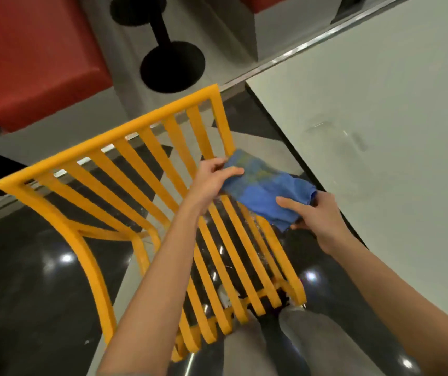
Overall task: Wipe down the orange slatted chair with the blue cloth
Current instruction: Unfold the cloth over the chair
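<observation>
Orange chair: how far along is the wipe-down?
Nothing shows as finished; no slat looks visibly wiped. In hand: the left hand and right hand both hold the blue cloth, bunched over the seat slats of the orange chair by the white table. Left, by the look of it: backrest, frame, remaining slats.

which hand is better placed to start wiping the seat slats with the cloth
Probably the right hand: it grips the bunched end of the blue cloth directly above the chair seat slats. The left hand only pinches the far edge.
</observation>
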Demonstrator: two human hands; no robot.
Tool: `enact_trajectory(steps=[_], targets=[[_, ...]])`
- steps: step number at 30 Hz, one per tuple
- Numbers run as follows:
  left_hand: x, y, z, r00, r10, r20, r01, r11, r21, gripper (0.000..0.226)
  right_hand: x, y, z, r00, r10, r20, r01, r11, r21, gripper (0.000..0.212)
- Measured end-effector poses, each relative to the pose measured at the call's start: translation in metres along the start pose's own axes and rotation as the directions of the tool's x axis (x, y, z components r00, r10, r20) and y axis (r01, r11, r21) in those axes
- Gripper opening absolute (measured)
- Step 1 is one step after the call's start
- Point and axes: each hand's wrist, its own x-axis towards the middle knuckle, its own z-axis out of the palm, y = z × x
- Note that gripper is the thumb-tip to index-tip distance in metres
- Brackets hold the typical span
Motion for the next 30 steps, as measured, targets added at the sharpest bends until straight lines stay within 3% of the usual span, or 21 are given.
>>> enact_trajectory(steps=[3,7,11,15,18,21,23,26,28,30], targets=[[0.038,0.027,0.056,0.993,0.05,0.111,-0.056,0.997,0.052,0.006,0.013,-0.007,-0.042,0.977,-0.035,-0.208,0.053,0.995,0.081,0.014],[0.068,0.045,0.113,0.981,0.123,0.147,-0.134,0.989,0.066,0.016,0.028,-0.007,-0.088,0.915,-0.093,-0.393,0.082,0.996,-0.046,0.019],[0.088,0.053,0.15,0.969,0.21,0.13,-0.226,0.966,0.126,0.024,0.038,-0.002,-0.117,0.864,-0.167,-0.474,0.084,0.978,-0.192,0.018],[0.1,0.052,0.17,0.932,0.334,0.143,-0.362,0.888,0.284,0.028,0.047,0.005,-0.13,0.842,-0.201,-0.5,0.013,0.935,-0.354,0.036],[0.096,0.052,0.179,0.846,0.504,0.174,-0.52,0.707,0.479,0.028,0.05,0.005,-0.131,0.819,-0.284,-0.499,-0.007,0.864,-0.503,0.049],[0.093,0.053,0.184,0.766,0.563,0.311,-0.615,0.5,0.61,0.026,0.051,0.001,-0.129,0.812,-0.384,-0.439,-0.007,0.746,-0.666,0.04],[0.094,0.051,0.186,0.752,0.532,0.39,-0.605,0.321,0.729,0.022,0.054,0.001,-0.125,0.817,-0.425,-0.391,-0.021,0.655,-0.756,0.027],[0.091,0.048,0.186,0.752,0.505,0.423,-0.482,-0.015,0.876,0.028,0.059,0.002,-0.121,0.82,-0.455,-0.347,-0.044,0.554,-0.831,0.02],[0.085,0.047,0.183,0.748,0.507,0.428,-0.453,-0.08,0.888,0.032,0.06,-0.001,-0.12,0.831,-0.442,-0.339,-0.089,0.496,-0.864,0.021],[0.077,0.048,0.176,0.772,0.46,0.439,-0.457,-0.079,0.886,0.035,0.058,-0.005,-0.12,0.833,-0.435,-0.341,-0.131,0.443,-0.887,0.023]])
